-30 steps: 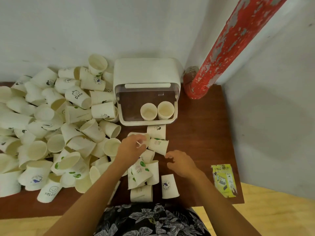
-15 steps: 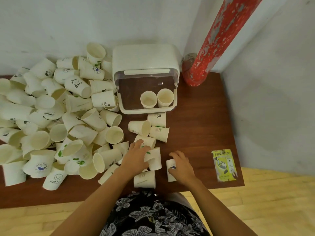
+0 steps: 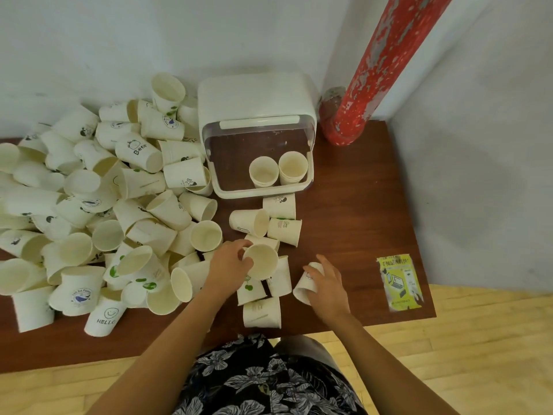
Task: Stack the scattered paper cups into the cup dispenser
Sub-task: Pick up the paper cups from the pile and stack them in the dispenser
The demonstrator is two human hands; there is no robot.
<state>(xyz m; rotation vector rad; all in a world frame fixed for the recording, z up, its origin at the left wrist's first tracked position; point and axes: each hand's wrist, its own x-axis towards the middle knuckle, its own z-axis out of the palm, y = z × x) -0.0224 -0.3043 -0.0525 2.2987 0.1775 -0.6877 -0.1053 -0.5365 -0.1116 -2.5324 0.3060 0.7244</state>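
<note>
Two hands each lifting a paper cup from a table littered with cups, below a white cup dispenser.

At the left of the frame a heap of scattered cups (image 3: 89, 223) covers the dark brown table (image 3: 353, 223), some printed "HELLO" and "Bean". At centre the left hand (image 3: 229, 265) has its fingers curled round an open-mouthed cup (image 3: 261, 260), mouth turned toward the camera, above a few loose cups lying on their sides. Above them, at upper centre, the cup dispenser (image 3: 257, 97) stands with its clear front open and two cup stacks (image 3: 278, 172) inside. Right of centre the right hand (image 3: 327, 284) grips a tilted cup (image 3: 306, 284) near the table's front edge. Farther right lies a yellow packet (image 3: 399, 283); a red pipe (image 3: 386, 64) rises at upper right.
</note>
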